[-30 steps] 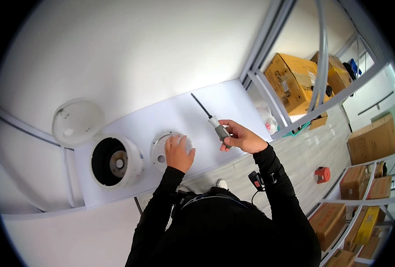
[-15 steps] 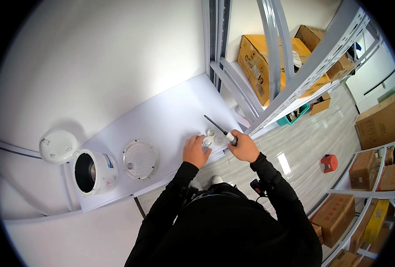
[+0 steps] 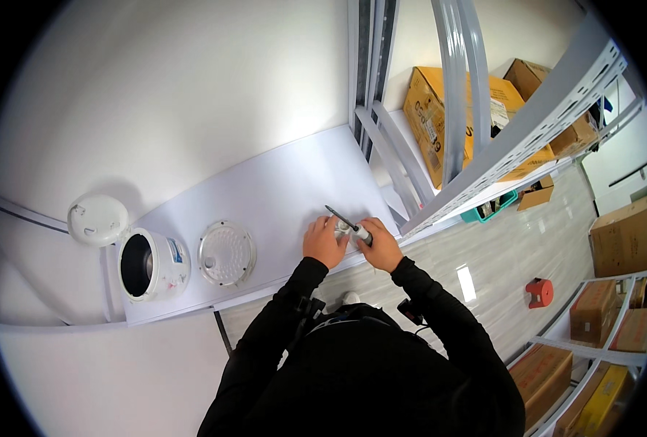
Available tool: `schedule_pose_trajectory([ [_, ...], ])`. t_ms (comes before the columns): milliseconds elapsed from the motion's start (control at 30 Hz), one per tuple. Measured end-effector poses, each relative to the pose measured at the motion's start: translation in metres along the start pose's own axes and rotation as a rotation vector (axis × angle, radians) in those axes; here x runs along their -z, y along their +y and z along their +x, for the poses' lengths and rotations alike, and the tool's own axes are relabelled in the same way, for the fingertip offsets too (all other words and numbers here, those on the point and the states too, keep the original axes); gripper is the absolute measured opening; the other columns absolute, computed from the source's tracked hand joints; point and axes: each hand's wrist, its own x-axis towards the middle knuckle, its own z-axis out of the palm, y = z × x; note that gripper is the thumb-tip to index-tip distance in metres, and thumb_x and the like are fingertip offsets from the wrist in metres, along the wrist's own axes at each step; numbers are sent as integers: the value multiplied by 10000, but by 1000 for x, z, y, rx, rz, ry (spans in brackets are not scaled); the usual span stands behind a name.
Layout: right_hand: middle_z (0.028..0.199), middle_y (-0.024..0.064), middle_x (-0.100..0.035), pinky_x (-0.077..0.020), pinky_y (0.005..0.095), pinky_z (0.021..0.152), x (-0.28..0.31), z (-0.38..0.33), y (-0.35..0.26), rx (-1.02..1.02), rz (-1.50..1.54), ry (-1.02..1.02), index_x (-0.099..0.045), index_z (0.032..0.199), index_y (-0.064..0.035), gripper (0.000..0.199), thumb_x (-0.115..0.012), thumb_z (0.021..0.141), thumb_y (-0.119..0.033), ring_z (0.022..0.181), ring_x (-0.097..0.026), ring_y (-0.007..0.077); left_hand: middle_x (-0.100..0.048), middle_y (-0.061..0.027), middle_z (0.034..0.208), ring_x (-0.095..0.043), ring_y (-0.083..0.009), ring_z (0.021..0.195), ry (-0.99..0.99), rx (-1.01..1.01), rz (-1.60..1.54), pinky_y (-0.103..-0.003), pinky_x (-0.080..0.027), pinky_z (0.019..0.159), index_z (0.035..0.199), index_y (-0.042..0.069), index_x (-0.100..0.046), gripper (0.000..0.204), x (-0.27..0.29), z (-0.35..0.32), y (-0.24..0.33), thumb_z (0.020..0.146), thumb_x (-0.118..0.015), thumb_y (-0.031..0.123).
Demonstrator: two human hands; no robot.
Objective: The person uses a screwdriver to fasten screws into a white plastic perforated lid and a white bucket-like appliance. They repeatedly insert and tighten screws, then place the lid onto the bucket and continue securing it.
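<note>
- Both hands have moved since the earliest frame: the left hand (image 3: pixel 325 244) has left the disc (image 3: pixel 226 253) for the right end of the bench (image 3: pixel 279 182), and the right hand (image 3: pixel 381 246) has come in closer beside it.
- Right hand: closed around the handle of the screwdriver (image 3: pixel 365 235), whose shaft slants up and leftward, its tip above the bench near the left fingertips.
- Left hand: fingers bent, at the small cups (image 3: pixel 343 227); whether it grips one, I cannot tell.
- Between the two hands is a narrow gap, where the cups sit on the bench, partly hidden by fingers and screwdriver.
- Well to the left of the hands, the disc lies flat on the bench, pale with a metal rim.
- Left of the disc, the white tub (image 3: pixel 170 269) lies with its dark mouth facing left.
- Beyond the tub, the white lid (image 3: pixel 99 221) is up near the wall.
- Off to the right, a red stool (image 3: pixel 539 293) stands on the floor.
</note>
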Motion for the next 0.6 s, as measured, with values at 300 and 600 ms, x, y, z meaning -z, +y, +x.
schedule_pose_trajectory([
  [300, 1263, 228, -613, -523, 440, 973, 2, 2, 13, 31, 31, -14, -628, 1257, 28, 453, -770, 842, -83, 1148, -616, 440, -618, -136, 1212, -590, -383, 1117, -77, 45, 45, -493, -497, 954, 1321, 89, -639, 583, 3, 6, 10, 803, -806, 296],
  [600, 1052, 198, -647, -540, 461, 872, -6, 36, 5, 65, 21, 48, -685, 1127, 23, 329, -729, 807, -40, 997, -642, 417, -595, -118, 1213, -580, -359, 1123, -83, 67, 51, -504, -507, 922, 1268, 79, -654, 521, -1, -15, -2, 778, -783, 202],
])
